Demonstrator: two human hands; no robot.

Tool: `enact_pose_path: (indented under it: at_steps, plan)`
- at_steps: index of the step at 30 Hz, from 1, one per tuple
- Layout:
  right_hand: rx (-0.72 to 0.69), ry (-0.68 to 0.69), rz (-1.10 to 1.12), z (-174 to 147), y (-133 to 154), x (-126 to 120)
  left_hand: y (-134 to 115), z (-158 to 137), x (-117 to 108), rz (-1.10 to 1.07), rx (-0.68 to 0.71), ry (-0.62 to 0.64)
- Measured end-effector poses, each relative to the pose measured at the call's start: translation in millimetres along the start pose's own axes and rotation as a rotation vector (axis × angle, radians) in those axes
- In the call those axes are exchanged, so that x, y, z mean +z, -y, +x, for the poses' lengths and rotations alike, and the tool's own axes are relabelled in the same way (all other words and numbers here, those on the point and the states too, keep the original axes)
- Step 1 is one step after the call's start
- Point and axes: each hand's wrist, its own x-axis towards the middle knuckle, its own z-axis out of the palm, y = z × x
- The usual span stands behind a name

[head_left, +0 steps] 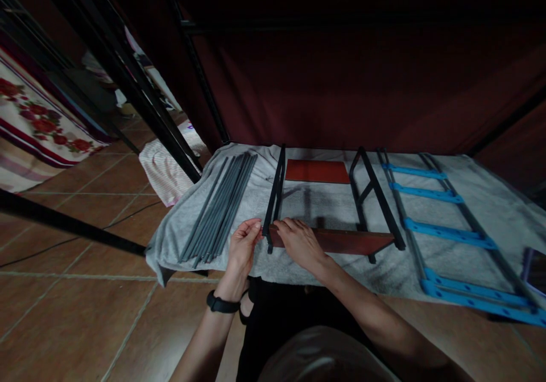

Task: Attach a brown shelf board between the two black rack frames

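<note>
A black metal frame [381,214] with two side pieces stands on the grey cloth in front of me. A reddish-brown board [345,241] spans its near side, between the two side pieces. My right hand [296,241] is closed over the left end of this board. Just outside the left side piece [273,200], at its near corner, my left hand [245,243] pinches with thumb and fingers. Whatever lies between those fingertips is too small to make out. An orange-red panel [318,171] sits farther back between the side pieces.
Left of the frame lies a bundle of grey rods [222,208]. To its right is a grey-tubed rack with blue crosspieces [450,234]. The grey cloth [170,245] covers a low surface under black bed-like posts [128,86]. A cable [85,234] crosses the tiled floor.
</note>
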Motion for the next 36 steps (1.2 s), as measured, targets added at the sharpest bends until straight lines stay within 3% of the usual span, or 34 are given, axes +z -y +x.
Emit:
enact_pose_path:
  at_steps: [7, 11, 15, 20, 30, 36]
  plan:
    - [-0.020, -0.016, -0.007, -0.6, 0.2, -1.0, -7.4, -1.5, -3.4, 0.082, -0.013, 0.059]
    - [-0.022, -0.012, -0.014, -0.4, -0.8, 0.2, -7.1, -1.3, -3.3, 0.040, -0.061, 0.041]
    - [-0.027, -0.015, -0.015, -0.2, -1.5, 0.9, -0.2, 2.9, -2.3, 0.051, -0.023, -0.001]
    - [-0.020, -0.012, -0.007, -0.5, -0.2, -0.7, -2.2, 3.4, -3.3, 0.114, 0.040, 0.049]
    - [-0.018, 0.005, 0.006, -0.3, -1.0, -1.2, 0.7, -1.1, -0.5, 0.102, -0.011, -0.002]
    - [-0.015, 0.007, -0.011, -0.3, -0.3, -1.2, -5.5, -1.6, -2.2, 0.121, -0.021, 0.037]
